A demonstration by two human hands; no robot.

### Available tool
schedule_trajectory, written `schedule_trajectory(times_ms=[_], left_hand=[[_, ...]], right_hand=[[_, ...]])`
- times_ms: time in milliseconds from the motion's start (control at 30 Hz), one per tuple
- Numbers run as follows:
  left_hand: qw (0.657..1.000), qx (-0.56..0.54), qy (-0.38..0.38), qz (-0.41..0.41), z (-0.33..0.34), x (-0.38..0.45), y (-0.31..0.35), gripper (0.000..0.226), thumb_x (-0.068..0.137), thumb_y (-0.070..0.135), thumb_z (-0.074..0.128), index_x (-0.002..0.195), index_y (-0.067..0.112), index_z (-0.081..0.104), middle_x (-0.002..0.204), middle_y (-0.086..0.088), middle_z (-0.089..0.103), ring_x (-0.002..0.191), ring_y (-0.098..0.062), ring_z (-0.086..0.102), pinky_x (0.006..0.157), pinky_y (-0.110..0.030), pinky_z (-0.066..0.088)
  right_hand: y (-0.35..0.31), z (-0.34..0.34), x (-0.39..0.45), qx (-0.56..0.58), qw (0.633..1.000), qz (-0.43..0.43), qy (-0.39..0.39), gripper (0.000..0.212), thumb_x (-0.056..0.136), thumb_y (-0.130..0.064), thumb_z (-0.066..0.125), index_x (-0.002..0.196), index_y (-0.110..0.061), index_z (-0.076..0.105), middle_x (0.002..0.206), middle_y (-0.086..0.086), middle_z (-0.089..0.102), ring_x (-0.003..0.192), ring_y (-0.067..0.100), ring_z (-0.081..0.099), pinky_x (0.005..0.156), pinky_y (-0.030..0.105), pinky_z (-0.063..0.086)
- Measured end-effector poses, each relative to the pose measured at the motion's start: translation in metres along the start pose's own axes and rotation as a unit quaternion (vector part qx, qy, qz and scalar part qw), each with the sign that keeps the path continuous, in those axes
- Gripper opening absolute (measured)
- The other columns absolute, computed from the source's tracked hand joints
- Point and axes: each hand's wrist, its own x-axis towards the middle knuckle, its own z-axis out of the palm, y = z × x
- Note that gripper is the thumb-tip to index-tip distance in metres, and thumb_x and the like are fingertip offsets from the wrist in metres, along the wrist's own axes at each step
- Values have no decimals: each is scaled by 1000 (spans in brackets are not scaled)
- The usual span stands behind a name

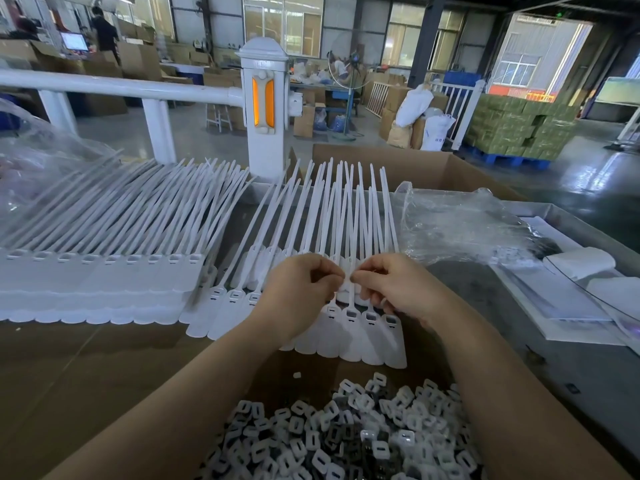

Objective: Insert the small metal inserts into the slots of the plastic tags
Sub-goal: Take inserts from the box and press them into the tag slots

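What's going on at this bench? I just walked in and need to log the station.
A person is fitting inserts into white plastic tags. Both hands, left hand and right hand, pinch at one tag above a row of tags. A pile of loose inserts sits nearest the person; stacked tags lie to the left.

White tags [349,327], white and dark grey inserts [346,434]

Left hand [300,289] and right hand [391,285] side by side, fingers curled (fingertips nearly meeting), forearms outstretched
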Motion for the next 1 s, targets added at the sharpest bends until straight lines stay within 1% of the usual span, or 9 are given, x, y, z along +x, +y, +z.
schedule_trajectory(times_ms=[100, 133, 200, 300, 433, 533, 667, 833, 1000], left_hand=[[995, 76, -53, 26, 6, 0, -1, 19, 95, 19, 63, 83, 34, 64, 80, 16, 67, 74, 3, 61, 65, -10, 44], [992, 98, -68, 32, 8, 0, -2, 18, 95, 19, 62, 84, 34, 64, 82, 17, 66, 75, 3, 61, 66, -12, 45], [985, 140, -85, 47, 10, 0, -2, 15, 96, 21, 59, 88, 33, 64, 83, 19, 63, 79, 1, 59, 67, -15, 44], [981, 158, -97, 55, 11, -1, -2, 13, 97, 22, 57, 95, 31, 67, 86, 17, 61, 82, -2, 57, 65, -14, 40], [973, 196, -104, 68, 11, -1, 1, 16, 99, 22, 54, 105, 26, 68, 96, 10, 64, 90, -9, 60, 75, -21, 47], [967, 219, -93, 88, 14, -1, 1, 18, 100, 20, 52, 108, 23, 68, 103, 7, 64, 93, -11, 59, 80, -22, 46], [968, 216, -79, 102, 15, 1, -3, 17, 99, 19, 52, 105, 22, 68, 98, 11, 57, 90, -7, 54, 76, -19, 38], [964, 228, -76, 113, 17, 2, -6, 17, 99, 21, 53, 103, 23, 69, 95, 11, 54, 89, -8, 53, 79, -20, 40], [951, 254, -76, 157, 15, -2, -3, 20, 99, 22, 55, 106, 23, 73, 100, 4, 59, 92, -12, 56, 86, -28, 48]], right_hand=[[4, 1, 0, -10, 1000, 19, 0, 7, 97, -22, 63, 93, -24, 67, 67, -5, 68, 49, 1, 54, 47, 15, 44], [4, 0, 1, -10, 1000, 17, -2, 8, 97, -21, 62, 92, -24, 67, 68, -4, 68, 48, 0, 54, 47, 14, 44], [4, 0, 0, -15, 1000, 14, -1, 8, 97, -21, 63, 91, -24, 67, 70, -3, 68, 47, -1, 54, 46, 14, 44], [4, 1, 0, -21, 1000, 11, 0, 8, 97, -22, 63, 91, -25, 67, 72, -2, 68, 47, -2, 54, 46, 15, 45], [3, 1, 0, -23, 1000, 9, 1, 8, 98, -23, 62, 91, -25, 68, 71, -3, 67, 46, -2, 53, 45, 15, 43], [4, 1, 0, -24, 1000, 7, 1, 9, 98, -23, 62, 92, -25, 67, 72, -2, 68, 46, -2, 53, 46, 14, 42], [4, 2, 0, -24, 1000, 6, 4, 8, 98, -22, 61, 93, -23, 68, 72, -3, 67, 46, -3, 54, 46, 12, 42], [4, 3, 0, -25, 1000, 6, 6, 7, 98, -22, 62, 94, -22, 68, 72, -2, 67, 45, -4, 53, 45, 12, 42], [5, 2, 1, -20, 1000, 8, 5, 7, 98, -22, 61, 95, -22, 68, 72, -2, 68, 45, -3, 53, 45, 14, 42]])
